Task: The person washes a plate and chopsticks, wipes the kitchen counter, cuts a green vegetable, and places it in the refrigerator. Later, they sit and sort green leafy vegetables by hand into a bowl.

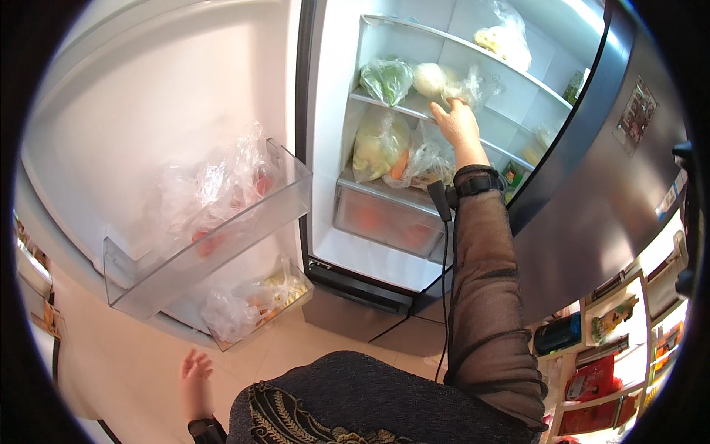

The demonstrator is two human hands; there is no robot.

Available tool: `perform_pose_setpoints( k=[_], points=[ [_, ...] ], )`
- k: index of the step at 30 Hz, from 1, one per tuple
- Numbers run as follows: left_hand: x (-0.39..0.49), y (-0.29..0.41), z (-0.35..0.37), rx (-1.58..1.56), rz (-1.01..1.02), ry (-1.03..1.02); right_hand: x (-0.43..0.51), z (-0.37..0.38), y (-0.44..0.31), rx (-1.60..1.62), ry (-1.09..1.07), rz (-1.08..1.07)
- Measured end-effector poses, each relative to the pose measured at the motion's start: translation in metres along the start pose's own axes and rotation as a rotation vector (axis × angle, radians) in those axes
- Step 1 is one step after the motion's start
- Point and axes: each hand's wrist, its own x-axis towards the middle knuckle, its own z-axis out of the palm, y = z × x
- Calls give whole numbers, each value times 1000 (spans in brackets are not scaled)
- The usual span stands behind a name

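Observation:
My right hand (458,123) reaches into the open fridge at the middle shelf, thumb and fingers apart. Its fingertips overlap a clear plastic bag (471,89) with pale contents; whether they touch it, I cannot tell. Left of that bag sit a round white vegetable (430,79) and a bag of green vegetables (386,81). On the shelf below are a bag of pale leafy vegetables (380,145) and another clear bag (428,161) beside something orange. My left hand (196,366), blurred and empty with loosely curled fingers, hangs low, below the fridge door's bins.
The open left door (166,66) carries an upper bin (222,250) and a lower bin (266,327), both with plastic bags. A frosted drawer (388,219) sits low inside. A black cable (444,288) hangs from my right wrist. Shelves (604,355) with goods stand at right.

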Motion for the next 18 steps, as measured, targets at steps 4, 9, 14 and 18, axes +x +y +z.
perform_pose_setpoints(
  k=[4,9,14,18],
  points=[
    [36,19,14,-120,272,194,-71,-7,-19,205,408,-348],
    [90,10,8,-125,303,5,-225,-39,-50,507,26,-439],
    [96,25,48,-237,352,90,-329,-51,-4,585,-243,-210],
    [112,12,22,676,521,195,-355,-71,24,644,-308,-70]
  ],
)
